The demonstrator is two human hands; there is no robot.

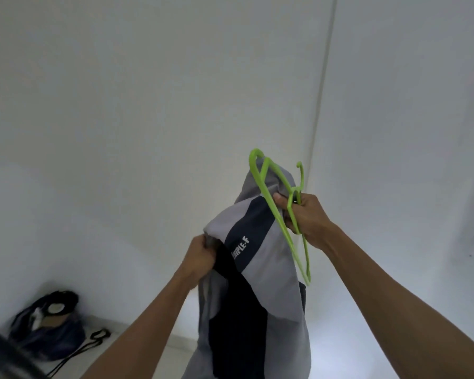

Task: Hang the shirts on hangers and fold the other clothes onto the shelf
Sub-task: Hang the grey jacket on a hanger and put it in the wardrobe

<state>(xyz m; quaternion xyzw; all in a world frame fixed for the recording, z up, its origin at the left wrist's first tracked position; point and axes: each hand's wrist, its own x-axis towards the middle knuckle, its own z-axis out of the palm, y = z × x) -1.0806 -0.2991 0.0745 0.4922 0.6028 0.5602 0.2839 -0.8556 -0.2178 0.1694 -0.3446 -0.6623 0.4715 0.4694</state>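
- The shirt [260,258], grey with dark panels, hangs in the air in front of a white wall [121,105], between both hands; most of it drops down below them.
- The right hand [304,214] holds the green hanger [282,214] near its neck, and its thumb also pinches a part of the shirt against it. One end of the hanger seems to be inside the cloth at the top; the other end sticks out free at the lower right.
- The left hand [200,258] has a closed grip on a bunch of cloth at the shirt's left edge.
- Risk: the free end can miss the opening, so the shirt would sit on one shoulder only and slide off.
- Risk: the heavy hanging part pulls down; if the left grip lets go too early, I think the cloth can slip off the hanger to the floor.
- Risk: hard pulling can stretch the neck.
- Container: a dark bag [47,332] lies open on the floor at the lower left, well apart from the shirt. Something pale shows inside, but I cannot tell what.
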